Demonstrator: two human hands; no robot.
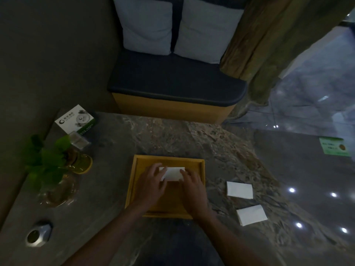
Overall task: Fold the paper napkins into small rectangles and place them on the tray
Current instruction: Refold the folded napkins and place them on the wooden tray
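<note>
White paper napkins, three counted: one folded napkin (pixel 172 174) inside the wooden tray (pixel 199 169), two more lying on the stone table (pixel 153 135) to the right, well apart from the tray — the nearer-to-tray napkin (pixel 239 190) and the lower napkin (pixel 251 215), both already folded into small rectangles. Two hands seen, both over the tray. Left hand (pixel 151 184) laid on the left end of the napkin, fingers fairly straight and spread, pressing flat rather than gripping. Right hand (pixel 192 186) set against the right end, fingers slightly bent over the edge; whether pinching or only pressing could not be told.

Table top of mottled grey-brown stone, glossy, showing several bright spots of reflected light at the right. Beyond it, one bench with a dark seat cushion (pixel 172 79) on a pale wood base, two light pillows (pixel 148 25) propped against the back. Brown curtain (pixel 269 35) hanging at the right, shiny tiled floor (pixel 317 83) past it. Dim room overall.

One tray only, yellow wood with a raised rim, holding the single napkin toward its far half. One glass vase (pixel 57 191) at the left with a green leafy plant (pixel 46 160). One printed card (pixel 75 119) standing behind it, one small clear box (pixel 78 140) just beside. One round metal fitting (pixel 38 234) at the near left edge. One green sticker (pixel 334 148) at the far right.
</note>
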